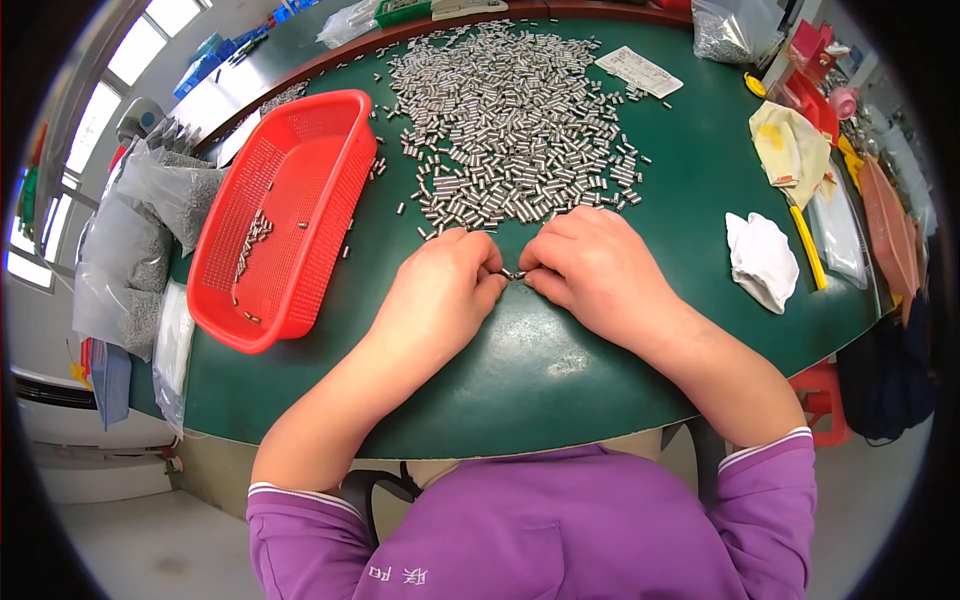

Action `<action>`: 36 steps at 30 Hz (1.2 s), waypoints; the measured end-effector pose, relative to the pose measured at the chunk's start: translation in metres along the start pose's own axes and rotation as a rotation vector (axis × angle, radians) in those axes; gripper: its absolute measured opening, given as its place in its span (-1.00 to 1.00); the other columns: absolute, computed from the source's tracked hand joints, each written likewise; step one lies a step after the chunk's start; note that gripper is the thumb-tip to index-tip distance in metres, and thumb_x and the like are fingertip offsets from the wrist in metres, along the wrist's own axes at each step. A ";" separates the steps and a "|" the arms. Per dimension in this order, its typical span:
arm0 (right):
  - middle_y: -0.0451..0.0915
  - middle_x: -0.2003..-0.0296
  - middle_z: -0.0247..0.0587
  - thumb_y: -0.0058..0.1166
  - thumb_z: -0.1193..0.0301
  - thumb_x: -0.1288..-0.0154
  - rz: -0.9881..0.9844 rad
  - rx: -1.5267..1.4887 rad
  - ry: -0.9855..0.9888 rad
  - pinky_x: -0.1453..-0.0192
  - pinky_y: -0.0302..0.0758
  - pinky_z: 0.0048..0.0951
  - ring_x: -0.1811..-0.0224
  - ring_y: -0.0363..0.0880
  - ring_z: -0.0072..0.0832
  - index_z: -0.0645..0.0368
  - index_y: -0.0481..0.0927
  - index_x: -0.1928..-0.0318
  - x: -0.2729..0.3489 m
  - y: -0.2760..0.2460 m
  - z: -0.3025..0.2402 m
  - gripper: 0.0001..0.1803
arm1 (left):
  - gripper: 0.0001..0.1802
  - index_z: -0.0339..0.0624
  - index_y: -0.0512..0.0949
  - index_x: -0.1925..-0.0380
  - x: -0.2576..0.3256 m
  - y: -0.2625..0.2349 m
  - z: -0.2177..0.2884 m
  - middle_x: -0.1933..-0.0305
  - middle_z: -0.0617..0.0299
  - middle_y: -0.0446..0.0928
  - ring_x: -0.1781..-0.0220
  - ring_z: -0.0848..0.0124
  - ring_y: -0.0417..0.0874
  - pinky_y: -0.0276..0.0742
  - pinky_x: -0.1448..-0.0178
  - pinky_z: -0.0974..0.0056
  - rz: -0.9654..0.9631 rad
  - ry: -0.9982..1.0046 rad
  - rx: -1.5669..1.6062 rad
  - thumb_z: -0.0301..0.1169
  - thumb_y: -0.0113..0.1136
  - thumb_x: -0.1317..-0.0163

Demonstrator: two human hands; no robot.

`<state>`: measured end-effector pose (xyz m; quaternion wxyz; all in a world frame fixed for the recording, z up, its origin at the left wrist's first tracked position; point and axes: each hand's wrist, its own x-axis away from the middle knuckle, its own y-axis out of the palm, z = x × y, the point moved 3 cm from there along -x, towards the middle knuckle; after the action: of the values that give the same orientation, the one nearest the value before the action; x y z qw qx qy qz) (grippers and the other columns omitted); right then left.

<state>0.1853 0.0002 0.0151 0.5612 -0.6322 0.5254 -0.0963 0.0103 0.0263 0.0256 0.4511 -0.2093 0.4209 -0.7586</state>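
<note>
Both hands meet over the green table just in front of a wide heap of small metal cylinders (510, 120). My left hand (445, 275) is closed, thumb and fingers pinching a small metal piece (513, 275). Opposite it, my right hand (590, 265) is closed in a pinch on the other end of the small metal pieces. How many pieces are between the fingertips I cannot tell. To the left stands a red perforated plastic basket (345, 150), tilted in view, with several small metal cylinders (255, 240) on its bottom.
Clear bags of small metal parts (135, 255) crowd the left edge. A paper slip (640, 71) lies by the heap's far right. On the right are a white cloth (762, 262), a yellow-stained cloth (790, 150) and a yellow knife-like tool (808, 248). A raised brown ledge (300, 72) borders the back.
</note>
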 end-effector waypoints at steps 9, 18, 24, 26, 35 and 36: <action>0.57 0.36 -0.33 0.31 0.44 -0.09 -0.002 -0.001 0.008 0.05 0.46 -0.23 0.19 0.54 -0.27 0.07 0.65 0.30 0.000 -0.001 -0.005 -0.86 | -0.80 -0.29 0.59 0.22 0.000 0.001 0.003 0.26 0.14 0.56 0.27 0.36 0.66 0.61 0.12 0.26 -0.044 0.008 0.069 -0.58 0.33 -0.13; 0.55 0.39 -0.27 0.20 0.42 -0.14 0.004 0.038 0.024 0.08 0.45 -0.16 0.19 0.55 -0.23 0.07 0.62 0.34 0.000 0.000 -0.001 -0.94 | -0.82 -0.29 0.60 0.19 0.001 0.000 0.004 0.27 0.07 0.58 0.26 0.21 0.67 0.59 0.13 0.21 0.055 0.022 -0.033 -0.54 0.26 -0.19; 0.60 0.37 -0.28 0.30 0.45 -0.07 -0.058 -0.003 0.035 0.06 0.49 -0.21 0.21 0.58 -0.24 0.09 0.65 0.27 0.000 -0.004 -0.006 -0.83 | -0.78 -0.30 0.59 0.15 0.001 -0.002 0.002 0.23 0.11 0.58 0.26 0.27 0.65 0.60 0.10 0.22 -0.016 -0.034 0.085 -0.55 0.28 -0.17; 0.62 0.35 -0.27 0.31 0.46 -0.08 -0.050 -0.026 0.064 0.04 0.49 -0.21 0.19 0.58 -0.23 0.09 0.64 0.23 0.000 -0.005 -0.005 -0.79 | -0.72 -0.28 0.58 0.09 0.001 -0.004 0.003 0.18 0.13 0.58 0.23 0.30 0.64 0.59 0.07 0.24 -0.037 -0.023 0.083 -0.57 0.29 -0.15; 0.62 0.27 -0.25 0.25 0.53 -0.12 -0.039 -0.106 0.038 0.01 0.49 -0.22 0.15 0.61 -0.24 0.10 0.59 0.10 -0.002 -0.004 -0.003 -0.71 | -0.36 -0.23 0.42 -0.24 -0.002 0.002 0.002 0.11 0.20 0.57 0.15 0.40 0.56 0.57 0.02 0.32 -0.040 0.074 0.182 -0.63 0.31 -0.09; 0.62 0.27 -0.25 0.25 0.53 -0.12 -0.040 -0.107 0.037 0.01 0.49 -0.22 0.15 0.61 -0.24 0.10 0.59 0.10 -0.002 -0.004 -0.004 -0.71 | -0.35 -0.25 0.41 -0.25 -0.002 0.003 0.002 0.13 0.21 0.57 0.17 0.42 0.55 0.57 0.02 0.33 -0.041 0.050 0.200 -0.64 0.31 -0.09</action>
<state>0.1836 -0.0014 0.0207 0.5149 -0.6697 0.5273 -0.0911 0.0140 0.0266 0.0246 0.4435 -0.1526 0.3498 -0.8110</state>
